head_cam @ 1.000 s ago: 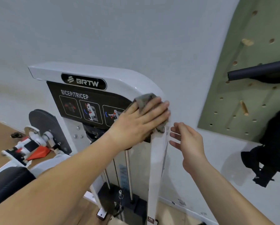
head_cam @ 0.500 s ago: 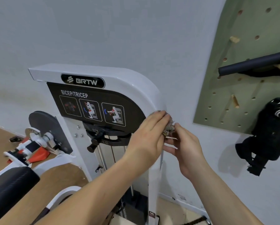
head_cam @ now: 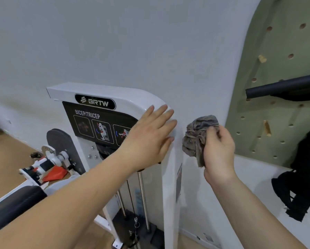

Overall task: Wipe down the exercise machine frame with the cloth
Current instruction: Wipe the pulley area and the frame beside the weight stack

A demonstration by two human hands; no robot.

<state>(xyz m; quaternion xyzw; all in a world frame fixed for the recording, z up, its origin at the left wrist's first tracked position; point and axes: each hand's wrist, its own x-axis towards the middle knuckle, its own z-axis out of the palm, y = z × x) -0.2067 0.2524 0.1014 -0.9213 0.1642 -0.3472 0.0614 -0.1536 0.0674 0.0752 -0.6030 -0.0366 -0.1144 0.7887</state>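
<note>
The white exercise machine frame [head_cam: 127,95] stands against the wall, with a black BRTW badge and a BICEP/TRICEP chart on its front. My left hand [head_cam: 150,135] lies flat with straight fingers on the frame's rounded upper right corner. My right hand [head_cam: 218,151] grips a crumpled grey cloth [head_cam: 198,134] just right of the frame's upright post [head_cam: 169,186], close to the wall and apart from the frame.
A green pegboard [head_cam: 276,72] with wooden pegs hangs on the wall at right, bearing a black foam bar [head_cam: 283,87] and black straps [head_cam: 305,177]. Steel guide rods [head_cam: 143,194] run down to the weight stack. A black pad [head_cam: 12,205] and a red-and-white lever [head_cam: 46,166] sit at left.
The cloth passed from my left hand to my right, which pulled it off the frame to the right. My left hand opened and moved up onto the frame's corner.
</note>
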